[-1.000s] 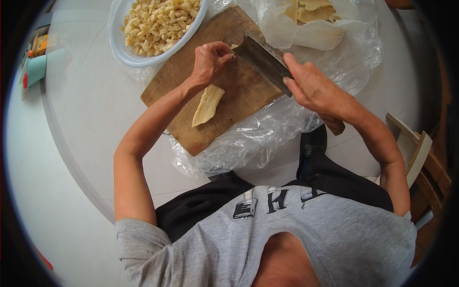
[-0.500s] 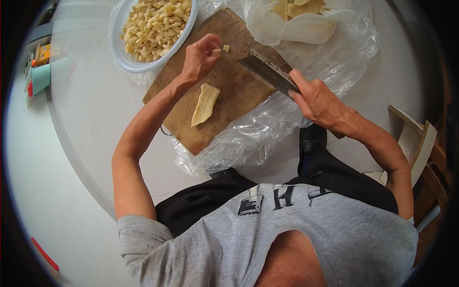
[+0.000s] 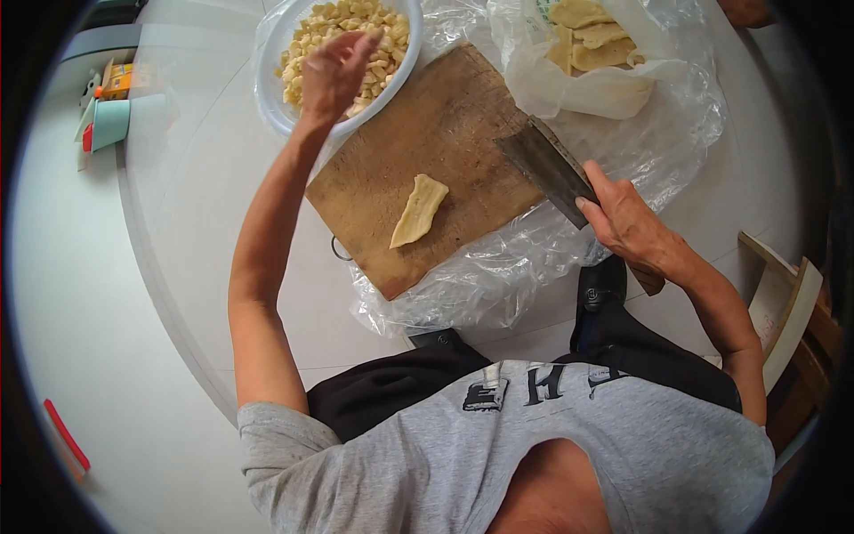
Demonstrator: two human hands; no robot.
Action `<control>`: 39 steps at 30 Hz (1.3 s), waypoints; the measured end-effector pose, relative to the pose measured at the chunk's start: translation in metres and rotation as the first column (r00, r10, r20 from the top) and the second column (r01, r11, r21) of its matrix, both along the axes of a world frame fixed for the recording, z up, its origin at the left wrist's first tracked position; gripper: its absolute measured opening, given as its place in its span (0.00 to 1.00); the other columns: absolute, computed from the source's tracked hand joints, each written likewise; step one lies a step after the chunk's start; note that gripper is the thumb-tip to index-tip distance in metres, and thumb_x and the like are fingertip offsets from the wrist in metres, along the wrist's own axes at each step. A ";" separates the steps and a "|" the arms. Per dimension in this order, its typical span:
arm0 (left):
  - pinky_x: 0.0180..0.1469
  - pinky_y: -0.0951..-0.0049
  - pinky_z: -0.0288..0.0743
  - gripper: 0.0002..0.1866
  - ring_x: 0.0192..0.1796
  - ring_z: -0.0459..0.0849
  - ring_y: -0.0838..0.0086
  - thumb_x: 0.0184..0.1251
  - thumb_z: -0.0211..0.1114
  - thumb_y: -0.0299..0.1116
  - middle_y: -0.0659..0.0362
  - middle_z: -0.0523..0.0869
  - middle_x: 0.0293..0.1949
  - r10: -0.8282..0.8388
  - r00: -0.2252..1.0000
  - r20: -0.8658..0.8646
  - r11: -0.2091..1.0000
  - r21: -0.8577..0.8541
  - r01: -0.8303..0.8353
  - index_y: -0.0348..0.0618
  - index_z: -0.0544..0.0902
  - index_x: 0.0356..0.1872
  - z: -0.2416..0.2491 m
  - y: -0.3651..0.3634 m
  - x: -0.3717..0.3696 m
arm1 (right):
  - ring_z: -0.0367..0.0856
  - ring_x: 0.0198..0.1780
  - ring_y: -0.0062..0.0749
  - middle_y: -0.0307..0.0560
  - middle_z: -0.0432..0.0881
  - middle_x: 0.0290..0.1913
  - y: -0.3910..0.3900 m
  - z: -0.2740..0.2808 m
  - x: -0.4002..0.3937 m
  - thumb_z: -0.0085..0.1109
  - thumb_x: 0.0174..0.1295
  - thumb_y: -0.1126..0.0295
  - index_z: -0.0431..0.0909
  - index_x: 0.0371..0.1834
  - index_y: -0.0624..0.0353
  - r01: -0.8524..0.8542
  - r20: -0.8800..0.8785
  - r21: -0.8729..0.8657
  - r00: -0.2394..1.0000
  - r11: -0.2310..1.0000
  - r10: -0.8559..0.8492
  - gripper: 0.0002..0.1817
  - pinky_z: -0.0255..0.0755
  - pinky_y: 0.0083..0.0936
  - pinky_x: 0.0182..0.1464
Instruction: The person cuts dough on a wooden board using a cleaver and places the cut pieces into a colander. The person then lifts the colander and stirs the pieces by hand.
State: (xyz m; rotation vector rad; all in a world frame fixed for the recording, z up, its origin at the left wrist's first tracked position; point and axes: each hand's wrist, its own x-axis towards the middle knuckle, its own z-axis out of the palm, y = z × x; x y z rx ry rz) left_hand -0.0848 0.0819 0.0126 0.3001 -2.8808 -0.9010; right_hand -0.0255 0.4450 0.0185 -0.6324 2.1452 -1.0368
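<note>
Off the table's (image 3: 191, 222) upper left edge sit a teal bin (image 3: 111, 125) and, just beyond, an orange box (image 3: 116, 82). Off its lower left edge, a red strip (image 3: 67, 433) lies on the floor (image 3: 151, 374). Wooden furniture (image 3: 794, 316) stands right.

Before you, on the table (image 3: 200, 169), a plastic sheet (image 3: 494, 287) lies under the cutting board (image 3: 378, 178). On the board, toward its near corner: a strip (image 3: 420, 214). At its far-left edge: the bowl (image 3: 269, 100), containing pieces (image 3: 393, 37), your left hand (image 3: 334, 73) above them. Right of its far corner: a bag (image 3: 609, 96) containing slabs (image 3: 605, 55). At its right edge: the cleaver (image 3: 550, 169), in your right hand (image 3: 630, 222).
</note>
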 end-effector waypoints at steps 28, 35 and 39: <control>0.45 0.57 0.73 0.34 0.43 0.77 0.52 0.44 0.68 0.36 0.45 0.75 0.42 -0.376 0.894 0.242 0.923 0.186 0.338 0.44 0.62 0.54 -0.046 0.057 0.126 | 0.71 0.22 0.59 0.61 0.69 0.17 0.001 -0.006 0.017 0.50 0.58 0.79 0.56 0.39 0.67 -0.070 -0.266 0.042 0.961 0.997 0.079 0.13 0.64 0.44 0.26; 0.45 0.60 0.75 0.28 0.48 0.76 0.53 0.50 0.69 0.37 0.47 0.74 0.46 -0.479 0.863 0.163 0.877 0.044 0.478 0.43 0.69 0.52 -0.063 0.091 0.099 | 0.71 0.20 0.58 0.60 0.69 0.15 0.005 -0.009 0.016 0.50 0.57 0.80 0.56 0.39 0.67 -0.067 -0.251 -0.019 0.966 0.998 0.060 0.13 0.64 0.43 0.24; 0.48 0.62 0.74 0.20 0.50 0.75 0.54 0.53 0.66 0.32 0.48 0.74 0.49 -0.554 0.828 0.085 0.827 -0.061 0.559 0.40 0.75 0.47 -0.058 0.087 0.103 | 0.72 0.18 0.56 0.60 0.70 0.14 0.006 -0.016 0.019 0.50 0.57 0.81 0.57 0.40 0.67 -0.054 -0.269 -0.035 0.962 0.998 0.043 0.12 0.64 0.42 0.21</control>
